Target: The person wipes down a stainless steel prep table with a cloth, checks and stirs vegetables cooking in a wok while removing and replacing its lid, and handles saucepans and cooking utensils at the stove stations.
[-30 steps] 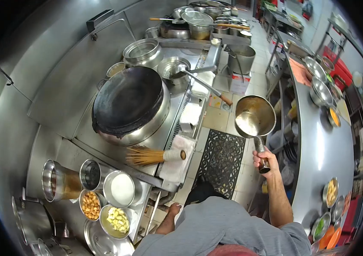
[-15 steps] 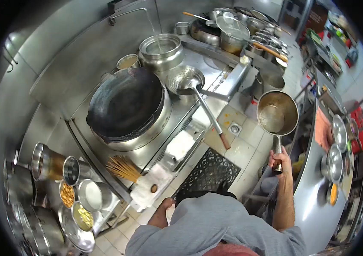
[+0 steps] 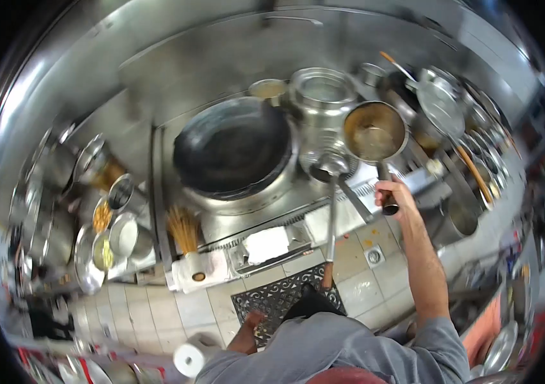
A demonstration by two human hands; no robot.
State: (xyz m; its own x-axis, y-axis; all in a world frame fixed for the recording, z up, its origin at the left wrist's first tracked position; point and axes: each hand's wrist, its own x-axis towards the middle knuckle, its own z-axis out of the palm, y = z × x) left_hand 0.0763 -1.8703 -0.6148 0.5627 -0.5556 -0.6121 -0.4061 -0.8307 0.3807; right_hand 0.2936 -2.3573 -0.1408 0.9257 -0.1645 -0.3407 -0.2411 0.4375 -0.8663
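My right hand (image 3: pixel 393 196) is closed round the handle of a deep metal pot (image 3: pixel 375 134), which is held over the right part of the stove with its brownish inside showing. My left hand (image 3: pixel 254 320) hangs low beside my body above the black mat (image 3: pixel 279 296); it is blurred and its fingers cannot be made out. A large black wok (image 3: pixel 233 148) sits on the burner. Between wok and pot, a ladle (image 3: pixel 332 224) rests in a perforated strainer (image 3: pixel 317 157), its wooden-ended handle sticking out past the stove front. A bamboo brush (image 3: pixel 185 240) lies at the front edge.
Bowls of white powder (image 3: pixel 125 235), brown pieces (image 3: pixel 102 216) and yellow pieces (image 3: pixel 104 251) stand at the left. Behind the strainer is a round metal pot (image 3: pixel 324 89). A wire skimmer (image 3: pixel 440 109) lies at the right. Folded white cloths (image 3: pixel 267 245) line the stove front.
The view has turned towards the stove. My right hand has carried the pot from above the aisle to over the stove, beside the strainer. My left hand stays low.
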